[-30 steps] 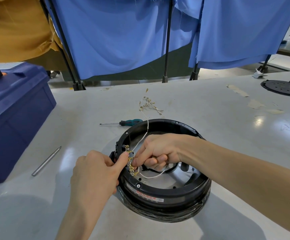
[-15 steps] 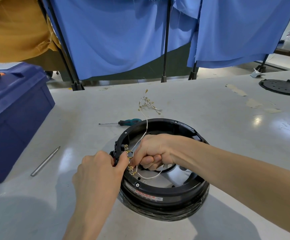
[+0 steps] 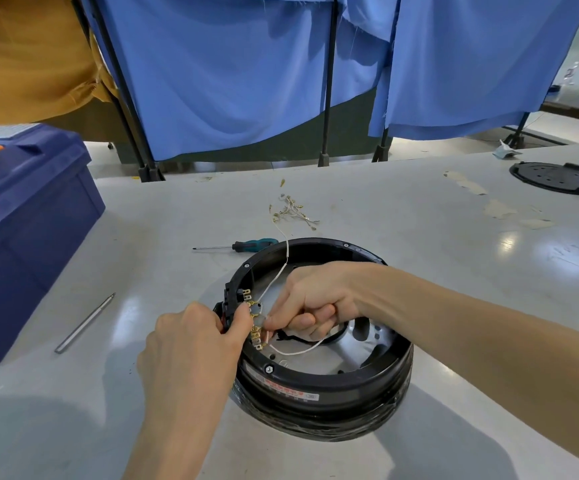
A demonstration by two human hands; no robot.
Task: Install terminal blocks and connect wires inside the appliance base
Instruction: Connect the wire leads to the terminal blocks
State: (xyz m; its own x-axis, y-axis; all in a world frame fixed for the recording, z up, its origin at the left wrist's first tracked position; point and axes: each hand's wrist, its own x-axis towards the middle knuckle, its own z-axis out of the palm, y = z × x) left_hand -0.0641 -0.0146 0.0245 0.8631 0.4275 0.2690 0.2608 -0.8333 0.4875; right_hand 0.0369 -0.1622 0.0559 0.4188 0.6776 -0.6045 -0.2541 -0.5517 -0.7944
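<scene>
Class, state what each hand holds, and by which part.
The right hand pinches the white wire near its terminal end; the left hand grips the base rim beside the terminal block.

From my remote seat: the left hand (image 3: pixel 191 344) and right hand (image 3: pixel 312 299) crowd the terminal block (image 3: pixel 243 297), hemmed in by the black base (image 3: pixel 333 386) and its raised rim. A white wire (image 3: pixel 286 258) crosses the far rim. A screwdriver (image 3: pixel 243 245) and loose terminals (image 3: pixel 293 211) lie behind, with a metal rod (image 3: pixel 85 322) and blue box (image 3: pixel 28 230) to the left. The table (image 3: pixel 454 271) gives room on the right.
</scene>
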